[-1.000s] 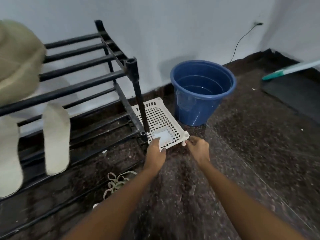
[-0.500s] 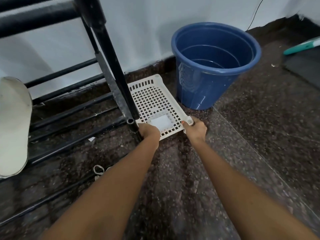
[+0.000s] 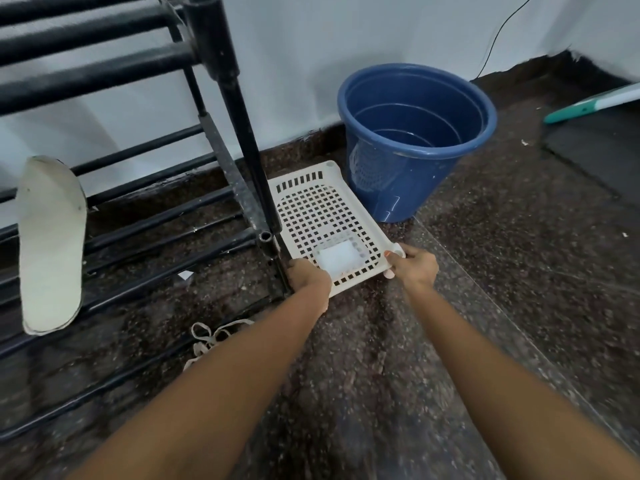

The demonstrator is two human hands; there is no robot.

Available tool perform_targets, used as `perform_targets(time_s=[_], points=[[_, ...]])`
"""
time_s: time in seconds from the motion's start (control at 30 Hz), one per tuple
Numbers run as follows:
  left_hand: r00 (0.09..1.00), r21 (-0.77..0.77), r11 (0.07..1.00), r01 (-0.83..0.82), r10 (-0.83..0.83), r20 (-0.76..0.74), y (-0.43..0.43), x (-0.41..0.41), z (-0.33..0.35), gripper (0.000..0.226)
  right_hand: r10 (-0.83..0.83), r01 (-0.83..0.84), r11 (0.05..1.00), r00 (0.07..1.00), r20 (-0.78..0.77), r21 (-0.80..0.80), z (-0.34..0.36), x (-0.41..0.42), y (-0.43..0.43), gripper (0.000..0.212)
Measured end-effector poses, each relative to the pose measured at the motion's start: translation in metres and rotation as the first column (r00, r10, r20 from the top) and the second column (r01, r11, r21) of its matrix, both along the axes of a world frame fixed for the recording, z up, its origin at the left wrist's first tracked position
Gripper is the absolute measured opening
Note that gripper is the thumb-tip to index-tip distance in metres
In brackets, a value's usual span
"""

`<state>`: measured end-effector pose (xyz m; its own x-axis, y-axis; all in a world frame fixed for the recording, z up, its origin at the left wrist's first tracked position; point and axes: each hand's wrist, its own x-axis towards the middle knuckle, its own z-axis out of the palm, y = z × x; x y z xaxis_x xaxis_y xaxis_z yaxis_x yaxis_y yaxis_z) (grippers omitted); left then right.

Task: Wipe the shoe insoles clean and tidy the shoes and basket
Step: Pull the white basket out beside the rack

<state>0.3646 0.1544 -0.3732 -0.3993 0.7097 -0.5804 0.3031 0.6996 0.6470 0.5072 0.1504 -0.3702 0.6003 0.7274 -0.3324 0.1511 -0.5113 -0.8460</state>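
Beside the bucket (image 3: pixel 401 181), left hand (image 3: pixel 308 277) and right hand (image 3: pixel 414 268) seemingly grip the basket (image 3: pixel 311 209).

We see a blue plastic bucket (image 3: pixel 408 188) with a little water in it, standing on a dark speckled stone floor (image 3: pixel 519 278) against a pale wall (image 3: pixel 311 46). To its left stands a black metal rack (image 3: pixel 242 133) of round bars. A thin black cable (image 3: pixel 498 32) runs down the wall. At the far right, a teal and white handle (image 3: pixel 588 103) lies by a dark mat (image 3: pixel 595 150).

No legible text/labels/nos anywhere
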Motion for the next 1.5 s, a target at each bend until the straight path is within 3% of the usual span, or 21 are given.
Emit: perform_targets(time_s=[0.43, 0.87, 1.17, 1.37, 1.5], points=[[0.977, 0.083, 0.996, -0.041, 0.023, 0.213, -0.124, 0.009, -0.007, 0.043, -0.03, 0.031, 0.998, 0.999, 0.013, -0.054, 0.009, 0.023, -0.118, 0.037], [0.978, 0.063, 0.995, 0.077, -0.087, 0.189, -0.209, 0.016, -0.033, 0.053, -0.093, 0.096, 0.991, 0.995, 0.027, -0.095, -0.012, 0.032, -0.214, 0.032], [0.973, 0.035, 0.996, 0.085, -0.091, 0.214, -0.224, 0.023, -0.039, 0.056, -0.176, 0.172, 0.984, 0.98, -0.089, -0.052, -0.028, 0.04, -0.228, 0.025], [0.969, 0.04, 0.994, 0.103, -0.109, 0.221, -0.222, 0.021, -0.029, 0.052, -0.142, 0.14, 0.988, 0.989, -0.036, -0.065, -0.026, 0.037, -0.23, 0.024], [0.954, 0.048, 0.99, 0.131, -0.139, 0.266, -0.219, 0.016, -0.021, 0.047, -0.086, 0.096, 0.99, 0.991, 0.098, -0.1, -0.016, 0.035, -0.228, 0.031]])
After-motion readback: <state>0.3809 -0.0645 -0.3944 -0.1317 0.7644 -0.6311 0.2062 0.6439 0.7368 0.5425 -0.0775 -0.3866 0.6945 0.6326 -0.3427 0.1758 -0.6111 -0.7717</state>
